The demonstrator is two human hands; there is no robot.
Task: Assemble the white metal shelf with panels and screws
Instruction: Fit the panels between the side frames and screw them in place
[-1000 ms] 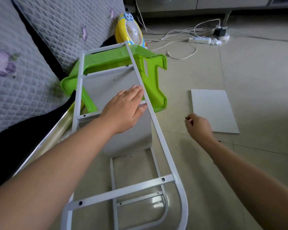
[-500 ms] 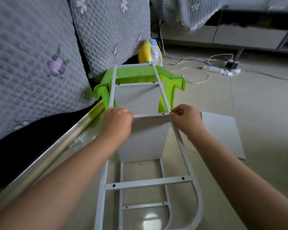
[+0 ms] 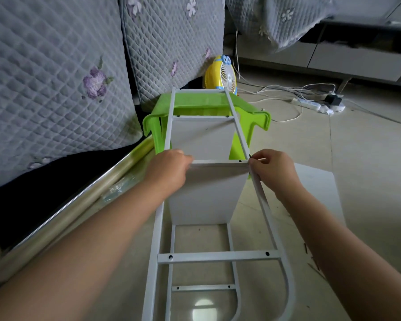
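Note:
The white metal shelf frame (image 3: 218, 259) lies on its side across the floor, its far end propped on a green plastic stool (image 3: 195, 104). Two white panels stand between its side rails: a near panel (image 3: 206, 195) and a far panel (image 3: 202, 140). My left hand (image 3: 169, 172) grips the left rail and the near panel's top left corner. My right hand (image 3: 272, 170) pinches a small dark screw (image 3: 250, 156) at the right rail, by the panel's top right corner. An empty screw hole (image 3: 240, 161) shows in the crossbar beside it.
A loose white panel (image 3: 320, 191) lies flat on the floor to the right. A yellow fan (image 3: 221, 76) stands behind the stool. Quilted grey cushions (image 3: 56, 77) and a chrome bar (image 3: 67, 205) run along the left. A power strip (image 3: 310, 104) with cables lies at the back right.
My right hand moved from the open floor to the right rail with the screw. My left hand shifted from lying flat on the panel to gripping the left rail. The view tilted up.

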